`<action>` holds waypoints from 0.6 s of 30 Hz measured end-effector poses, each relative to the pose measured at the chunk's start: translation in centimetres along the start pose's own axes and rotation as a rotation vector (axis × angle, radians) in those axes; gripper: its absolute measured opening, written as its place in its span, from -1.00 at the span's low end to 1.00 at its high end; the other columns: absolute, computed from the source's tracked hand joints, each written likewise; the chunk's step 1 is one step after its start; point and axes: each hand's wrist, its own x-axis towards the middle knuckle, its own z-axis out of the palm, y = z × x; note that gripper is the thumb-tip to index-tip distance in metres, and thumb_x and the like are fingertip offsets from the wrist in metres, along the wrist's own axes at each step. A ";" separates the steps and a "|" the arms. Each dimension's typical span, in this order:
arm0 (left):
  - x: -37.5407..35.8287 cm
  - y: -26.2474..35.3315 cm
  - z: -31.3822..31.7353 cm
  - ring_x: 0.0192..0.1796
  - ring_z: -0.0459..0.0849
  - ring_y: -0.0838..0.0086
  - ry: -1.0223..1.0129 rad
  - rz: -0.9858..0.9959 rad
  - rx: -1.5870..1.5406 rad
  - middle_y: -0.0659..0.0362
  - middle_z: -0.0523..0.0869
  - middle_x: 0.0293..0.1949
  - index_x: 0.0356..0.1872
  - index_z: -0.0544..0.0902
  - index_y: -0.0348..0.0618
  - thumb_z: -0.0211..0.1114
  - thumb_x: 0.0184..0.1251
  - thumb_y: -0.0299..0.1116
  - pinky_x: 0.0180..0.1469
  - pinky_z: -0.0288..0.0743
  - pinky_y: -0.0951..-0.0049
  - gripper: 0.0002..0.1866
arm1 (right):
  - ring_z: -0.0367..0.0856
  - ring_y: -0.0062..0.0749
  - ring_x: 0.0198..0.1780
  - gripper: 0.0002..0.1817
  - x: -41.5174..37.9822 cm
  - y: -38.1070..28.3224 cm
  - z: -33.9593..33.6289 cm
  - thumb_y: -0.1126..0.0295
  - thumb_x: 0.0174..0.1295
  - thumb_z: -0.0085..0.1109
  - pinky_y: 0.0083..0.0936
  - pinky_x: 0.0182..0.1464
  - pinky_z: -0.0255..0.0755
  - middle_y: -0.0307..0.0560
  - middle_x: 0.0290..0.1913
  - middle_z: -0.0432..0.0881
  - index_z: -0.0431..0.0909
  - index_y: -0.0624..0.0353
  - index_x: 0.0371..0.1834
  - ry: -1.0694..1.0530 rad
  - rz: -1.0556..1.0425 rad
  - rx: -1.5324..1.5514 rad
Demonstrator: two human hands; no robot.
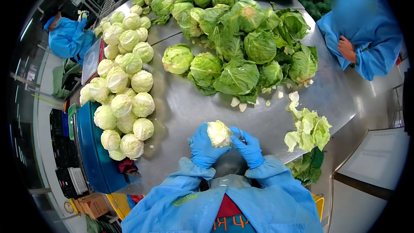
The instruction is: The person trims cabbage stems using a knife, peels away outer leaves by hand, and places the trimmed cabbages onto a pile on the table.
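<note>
A small, pale trimmed cabbage (219, 134) rests in my left hand (204, 146), whose gloved fingers wrap its left side and underside. My right hand (247, 147), also in a blue glove, is closed at the cabbage's right side around a small, dark, thin tool (242, 137), perhaps a knife; its blade cannot be made out. The cabbage's cut base faces up. Beyond my hands lies a heap of green, leafy cabbages (236, 76). A pile of pale trimmed cabbages (122, 105) runs along the left side of the steel table (189, 112).
Loose leaves (309, 128) lie at the table's right edge, with more hanging below. Small white scraps (242, 107) sit before the heap. A blue bin (94, 151) stands at the left. One person (69, 36) is at the far left, another (366, 34) at the right.
</note>
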 end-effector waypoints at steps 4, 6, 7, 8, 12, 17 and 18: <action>0.1 -1.2 1.5 0.09 0.55 0.03 0.016 0.015 0.071 -0.10 0.55 0.05 0.22 0.36 -0.34 0.68 -0.42 0.04 0.13 0.44 0.09 0.10 | 0.48 -0.70 -0.48 -0.59 0.4 -2.2 1.6 0.19 0.19 0.39 -0.62 -0.37 0.47 -0.22 -0.45 0.61 0.65 0.11 0.06 0.005 -0.016 -0.109; 0.3 -1.2 1.3 0.09 0.56 0.03 0.017 0.014 0.120 -0.10 0.55 0.05 0.22 0.37 -0.33 0.67 -0.42 0.05 0.14 0.43 0.07 0.09 | 0.52 -0.69 -0.46 -0.63 0.8 -1.4 1.9 0.21 0.19 0.39 -0.61 -0.37 0.48 -0.22 -0.43 0.64 0.67 0.13 0.00 0.010 0.032 0.024; 0.4 -0.9 1.1 0.08 0.56 0.02 0.020 0.021 0.147 -0.11 0.55 0.05 0.21 0.37 -0.33 0.67 -0.41 0.06 0.14 0.42 0.05 0.08 | 0.54 -0.68 -0.45 -0.65 1.1 -1.7 2.0 0.22 0.19 0.39 -0.60 -0.37 0.49 -0.23 -0.42 0.66 0.68 0.15 -0.03 0.010 0.056 0.089; 0.5 -0.6 0.9 0.08 0.56 0.01 0.022 0.026 0.175 -0.12 0.55 0.05 0.21 0.38 -0.32 0.66 -0.41 0.06 0.14 0.41 0.04 0.08 | 0.53 -0.69 -0.43 -0.67 1.1 -2.2 1.9 0.24 0.19 0.39 -0.61 -0.37 0.48 -0.25 -0.43 0.65 0.67 0.15 -0.04 -0.008 0.083 0.116; 1.0 -0.5 0.8 0.18 0.48 -0.02 -0.113 -0.053 0.223 -0.14 0.49 0.15 0.31 0.32 -0.32 0.60 -0.38 0.17 0.19 0.35 0.02 0.17 | 0.51 -0.70 -0.42 -0.73 1.8 -2.1 1.5 0.31 0.20 0.35 -0.63 -0.36 0.47 -0.29 -0.47 0.61 0.67 0.17 -0.07 -0.044 0.088 0.105; 1.6 -2.1 1.0 0.23 0.45 -0.08 -0.078 -0.034 -0.049 -0.19 0.44 0.19 0.29 0.32 -0.34 0.64 -0.37 0.09 0.31 0.33 0.09 0.14 | 0.45 -0.65 -0.56 -0.83 0.3 -6.7 -0.7 0.35 0.23 0.29 -0.64 -0.54 0.35 -0.26 -0.54 0.55 0.65 0.26 -0.31 -0.532 0.334 0.381; 1.8 -2.8 0.9 0.21 0.47 -0.06 -0.064 -0.013 -0.097 -0.18 0.45 0.18 0.27 0.33 -0.35 0.66 -0.38 0.05 0.29 0.35 0.11 0.12 | 0.42 -0.66 -0.60 -0.81 0.1 -7.5 -0.8 0.33 0.27 0.26 -0.67 -0.58 0.27 -0.24 -0.55 0.54 0.61 0.27 -0.33 -0.627 0.344 0.380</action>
